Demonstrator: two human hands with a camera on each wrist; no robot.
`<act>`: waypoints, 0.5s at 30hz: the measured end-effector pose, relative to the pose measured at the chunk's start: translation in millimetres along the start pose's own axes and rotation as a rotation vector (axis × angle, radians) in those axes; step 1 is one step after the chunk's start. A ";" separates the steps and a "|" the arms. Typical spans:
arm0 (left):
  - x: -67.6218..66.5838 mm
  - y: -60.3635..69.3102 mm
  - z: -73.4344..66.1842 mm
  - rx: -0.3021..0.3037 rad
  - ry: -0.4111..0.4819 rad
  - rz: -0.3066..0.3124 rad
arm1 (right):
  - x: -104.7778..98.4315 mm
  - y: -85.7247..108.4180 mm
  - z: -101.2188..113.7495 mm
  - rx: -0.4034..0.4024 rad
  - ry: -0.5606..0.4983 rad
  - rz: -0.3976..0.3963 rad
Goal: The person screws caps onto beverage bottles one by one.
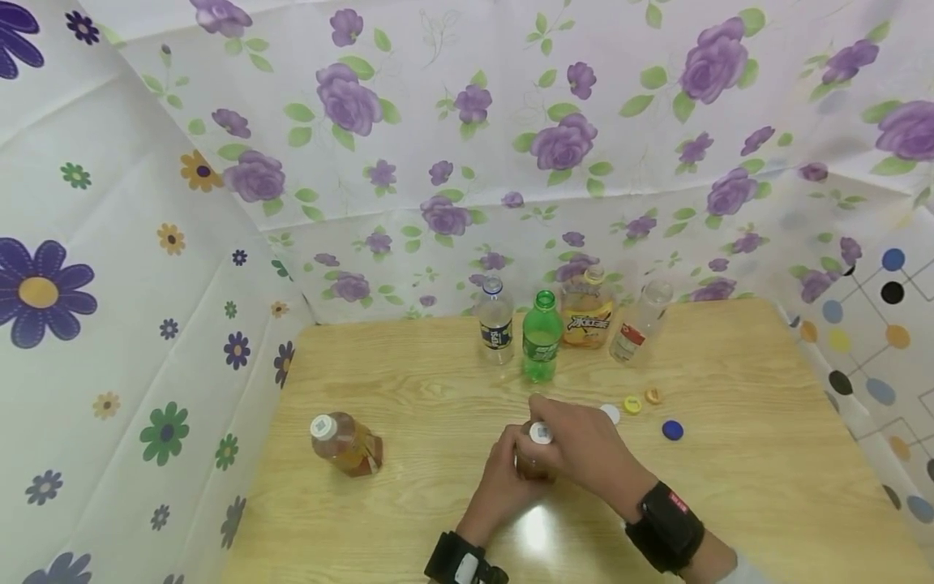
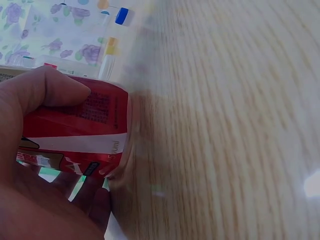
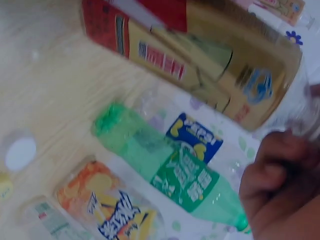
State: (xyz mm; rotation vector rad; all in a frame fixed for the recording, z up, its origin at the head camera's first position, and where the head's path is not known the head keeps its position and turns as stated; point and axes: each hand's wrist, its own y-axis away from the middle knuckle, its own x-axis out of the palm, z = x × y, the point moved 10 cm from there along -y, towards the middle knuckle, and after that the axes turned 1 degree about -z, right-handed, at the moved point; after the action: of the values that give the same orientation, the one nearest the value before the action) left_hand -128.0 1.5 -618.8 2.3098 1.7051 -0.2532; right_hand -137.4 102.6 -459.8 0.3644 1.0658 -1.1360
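A drink bottle point(image 2: 75, 122) with a red and tan label stands upright on the table near the front middle, its white cap point(image 1: 541, 433) showing between the hands in the head view. My left hand point(image 1: 503, 470) wraps around the bottle's body; in the left wrist view the thumb lies across the red label. From the right, my right hand point(image 1: 584, 446) holds the top of the bottle, fingers curled at the white cap. In the right wrist view those curled fingers point(image 3: 272, 170) show beside the bottle's neck end, with the cap itself hidden.
A white-capped tea bottle point(image 1: 349, 444) stands at the left. Along the back are a clear Pepsi bottle point(image 1: 497, 324), a green bottle point(image 1: 542, 337), an orange-labelled bottle point(image 1: 587, 316) and a clear bottle point(image 1: 638, 324), all uncapped. Several loose caps, including a blue cap point(image 1: 672, 430), lie right.
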 end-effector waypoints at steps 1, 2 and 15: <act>0.1 -0.4 0.7 0.000 0.004 0.002 | 1.0 -1.2 0.2 -0.008 -0.017 0.030; 0.1 -0.6 1.4 -0.002 0.004 0.003 | 2.1 -2.1 0.5 -0.019 -0.031 0.062; 2.0 2.3 6.3 -0.042 -0.074 -0.043 | 2.4 -3.0 4.6 -0.120 0.006 0.025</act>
State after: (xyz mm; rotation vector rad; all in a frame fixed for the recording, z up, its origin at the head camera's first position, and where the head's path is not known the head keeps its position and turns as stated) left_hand -125.1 0.7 -625.1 2.2078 1.7097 -0.3039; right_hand -137.7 96.6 -458.8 0.2857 1.1265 -1.0437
